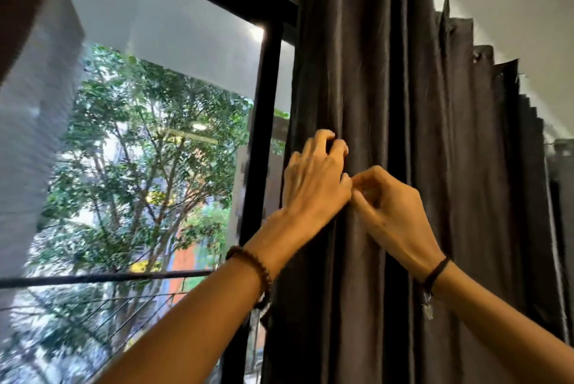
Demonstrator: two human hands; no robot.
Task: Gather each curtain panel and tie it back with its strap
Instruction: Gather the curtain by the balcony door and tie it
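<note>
Grip check: left hand (313,178) clutches curtain (372,73) folds by the window (155,135), right hand (391,209) pinches a pleat just beside; I judge gathering half-done, no strap seen, tying not yet done.

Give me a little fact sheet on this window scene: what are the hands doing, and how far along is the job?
Setting: black window frame, trees outside the glass
Fabric: dark curtain panel hanging in folds, right of the glass
Left: left hand grips a bunch of folds
Right: right hand, blurred, seems to pinch a fold beside the left hand
Strap: none visible
Wrists: beaded bracelet on the left, black band on the right
Stage: gathering, not yet tied
</note>
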